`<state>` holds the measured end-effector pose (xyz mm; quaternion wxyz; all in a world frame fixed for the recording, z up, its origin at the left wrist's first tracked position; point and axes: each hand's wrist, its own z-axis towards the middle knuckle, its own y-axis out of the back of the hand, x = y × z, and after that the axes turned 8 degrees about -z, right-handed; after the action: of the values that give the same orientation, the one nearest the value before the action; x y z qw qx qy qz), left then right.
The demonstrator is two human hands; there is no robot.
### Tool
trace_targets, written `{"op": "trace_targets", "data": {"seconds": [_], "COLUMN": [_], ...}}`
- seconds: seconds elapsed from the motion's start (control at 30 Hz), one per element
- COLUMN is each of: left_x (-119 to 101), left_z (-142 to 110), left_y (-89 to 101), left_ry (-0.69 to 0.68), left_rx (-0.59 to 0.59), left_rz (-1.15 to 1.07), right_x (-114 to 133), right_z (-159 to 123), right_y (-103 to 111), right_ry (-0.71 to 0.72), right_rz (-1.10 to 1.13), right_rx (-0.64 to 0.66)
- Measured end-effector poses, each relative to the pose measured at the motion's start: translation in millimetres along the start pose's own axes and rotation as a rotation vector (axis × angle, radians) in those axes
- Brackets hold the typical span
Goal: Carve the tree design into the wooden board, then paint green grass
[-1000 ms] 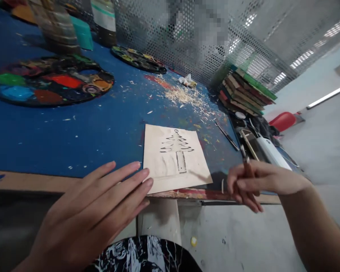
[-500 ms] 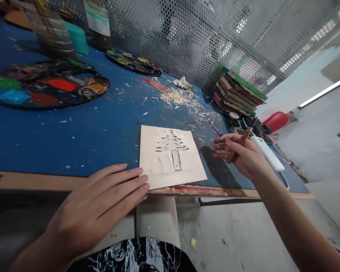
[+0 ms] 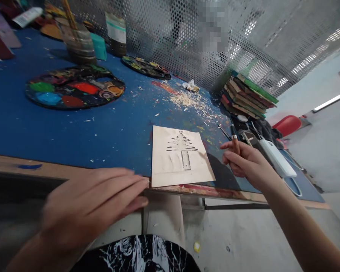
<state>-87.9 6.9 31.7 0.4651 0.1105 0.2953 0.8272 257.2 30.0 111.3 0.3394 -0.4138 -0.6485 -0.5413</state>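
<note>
A pale wooden board (image 3: 181, 158) with a carved tree outline lies at the front edge of the blue table (image 3: 73, 128). My left hand (image 3: 96, 204) lies flat and open at the table edge, fingers stretched toward the board's lower left corner; it is smeared by motion. My right hand (image 3: 243, 160) hovers just right of the board, fingers closed round a thin brown-handled carving tool (image 3: 234, 140) that points up and away.
Two paint-covered palettes (image 3: 76, 86) (image 3: 146, 66), jars with brushes (image 3: 78, 41), wood shavings (image 3: 189, 100), a stack of boards (image 3: 248, 96) and a white device (image 3: 277, 158) sit on the table. Perforated metal screen (image 3: 172, 34) behind.
My right hand rose from below the table edge to beside the board, keeping the tool. My left hand slid slightly back along the edge. The view shifted a little.
</note>
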Motion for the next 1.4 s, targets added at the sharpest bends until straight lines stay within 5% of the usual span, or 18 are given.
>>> {"op": "trace_targets", "data": {"seconds": [0.13, 0.33, 0.5, 0.93, 1.17, 1.4], "left_x": [-12, -39, -50, -55, -61, -59], "left_z": [13, 21, 27, 16, 28, 26], "left_y": [-20.7, -51.6, -73.7, -89.5, -76.8, -75.3], "left_ry": [-0.149, -0.133, -0.130, -0.038, 0.158, 0.082], "left_rx": [0.073, -0.105, -0.158, -0.270, -0.081, -0.051], "left_rz": [-0.070, -0.176, -0.131, -0.030, 0.033, 0.139], "right_x": [11, 18, 29, 54, 52, 55], "right_z": [-11, -20, -40, -58, -48, -43], "right_y": [-9, -18, -24, -29, -33, -32], "right_ry": [0.017, 0.145, 0.355, 0.556, 0.585, 0.642], "right_rz": [-0.066, -0.236, -0.706, -1.212, -1.210, -1.205], "right_rx": [0.076, 0.105, 0.067, 0.219, 0.159, 0.143]}}
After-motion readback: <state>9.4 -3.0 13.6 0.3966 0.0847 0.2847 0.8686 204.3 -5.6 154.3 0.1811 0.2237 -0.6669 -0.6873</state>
